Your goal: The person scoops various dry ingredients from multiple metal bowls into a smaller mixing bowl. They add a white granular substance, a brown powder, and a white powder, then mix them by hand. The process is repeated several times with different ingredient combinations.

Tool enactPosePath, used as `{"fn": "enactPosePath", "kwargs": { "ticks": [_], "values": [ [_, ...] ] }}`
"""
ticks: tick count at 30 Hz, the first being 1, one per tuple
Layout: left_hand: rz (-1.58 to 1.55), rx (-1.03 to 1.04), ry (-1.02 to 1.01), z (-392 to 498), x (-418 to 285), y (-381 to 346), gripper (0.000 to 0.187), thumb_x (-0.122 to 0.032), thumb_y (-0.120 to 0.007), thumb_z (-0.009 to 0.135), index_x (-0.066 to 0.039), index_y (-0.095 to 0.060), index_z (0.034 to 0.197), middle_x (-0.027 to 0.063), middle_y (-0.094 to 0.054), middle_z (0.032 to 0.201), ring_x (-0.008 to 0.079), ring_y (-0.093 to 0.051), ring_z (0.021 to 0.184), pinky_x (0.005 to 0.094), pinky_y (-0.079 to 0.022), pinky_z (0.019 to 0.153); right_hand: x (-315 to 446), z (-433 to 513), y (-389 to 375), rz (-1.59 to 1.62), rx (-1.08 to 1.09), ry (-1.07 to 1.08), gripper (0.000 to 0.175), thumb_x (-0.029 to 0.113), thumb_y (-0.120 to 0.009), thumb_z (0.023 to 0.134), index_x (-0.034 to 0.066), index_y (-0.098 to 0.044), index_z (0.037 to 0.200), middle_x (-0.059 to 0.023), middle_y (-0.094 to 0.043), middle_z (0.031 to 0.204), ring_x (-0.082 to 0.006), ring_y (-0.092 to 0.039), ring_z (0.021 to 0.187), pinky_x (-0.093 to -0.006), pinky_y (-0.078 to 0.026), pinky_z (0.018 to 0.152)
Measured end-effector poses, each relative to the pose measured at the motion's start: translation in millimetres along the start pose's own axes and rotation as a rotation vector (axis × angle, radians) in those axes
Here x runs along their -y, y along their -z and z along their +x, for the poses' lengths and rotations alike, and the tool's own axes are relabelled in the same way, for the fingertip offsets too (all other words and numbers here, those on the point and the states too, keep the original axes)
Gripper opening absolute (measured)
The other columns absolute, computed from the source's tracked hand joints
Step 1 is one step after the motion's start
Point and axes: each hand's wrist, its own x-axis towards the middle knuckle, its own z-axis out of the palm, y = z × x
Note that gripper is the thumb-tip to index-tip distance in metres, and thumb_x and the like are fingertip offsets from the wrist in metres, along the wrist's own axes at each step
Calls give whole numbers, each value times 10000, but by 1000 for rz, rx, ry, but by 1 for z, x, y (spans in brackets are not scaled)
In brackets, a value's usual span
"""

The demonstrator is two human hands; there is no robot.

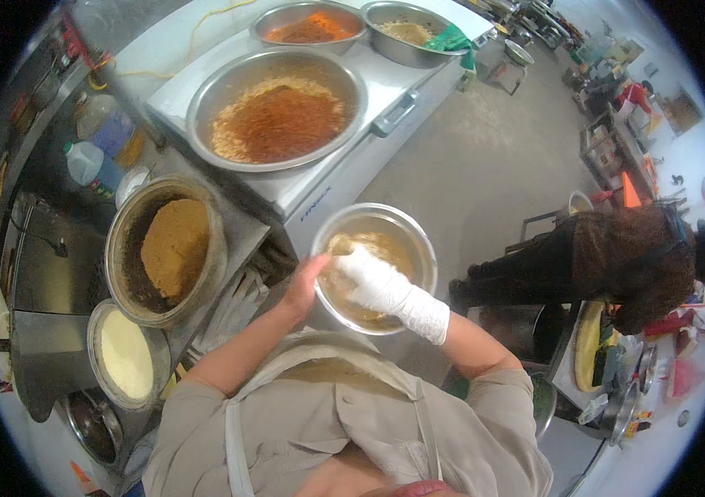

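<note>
My left hand (pixel 306 284) is bare and holds the left rim of a round metal bowl (pixel 425 248). A white glove covers my right hand (pixel 370 279), which reaches over the rim into that bowl. Its fingers are blurred and partly lost in the light brown contents (pixel 383 245), so their grip does not show. The bowl is in front of my apron (pixel 327 354). Beyond it, on a white chest freezer (pixel 352 152), stands a large metal basin (pixel 194 112) of pale pieces topped with reddish-brown powder (pixel 284 121).
Two more metal basins, one of orange-red powder (pixel 312 30) and one with a green bag (pixel 449 38), stand at the back. At left are a tub of brown powder (pixel 178 248), a container of pale yellow powder (pixel 126 357) and a plastic jug (pixel 83 163). A person (pixel 626 264) stands at right.
</note>
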Motion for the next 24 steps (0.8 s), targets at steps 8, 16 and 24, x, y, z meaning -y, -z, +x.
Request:
{"fn": "enactPosePath", "kwargs": {
  "ticks": [8,16,24],
  "values": [
    [167,159,123,65,27,-141,322,-285,-484,862,-21,-583,1018,79,-592,990,145,-561,896,290,-453,777,-111,-103,72,-64,140,-253,470,99,-700,649,100,-570,1101,-203,-491,1132,-343,-499,1033,-411,-437,877],
    [167,292,158,185,56,-200,383,-316,-477,865,-1,-555,1068,113,-589,1038,184,-555,969,319,-430,870,-213,-122,143,-109,158,-566,406,123,-662,692,85,-584,1088,-193,-534,1051,-342,-551,925,-406,-466,812],
    [346,317,205,332,68,-279,388,-305,-495,859,-12,-515,1113,112,-566,1057,204,-544,974,323,-429,867,-324,-90,205,-319,-57,-786,441,120,-646,692,114,-561,1125,-158,-529,1101,-288,-557,976,-396,-482,799]
  ]
}}
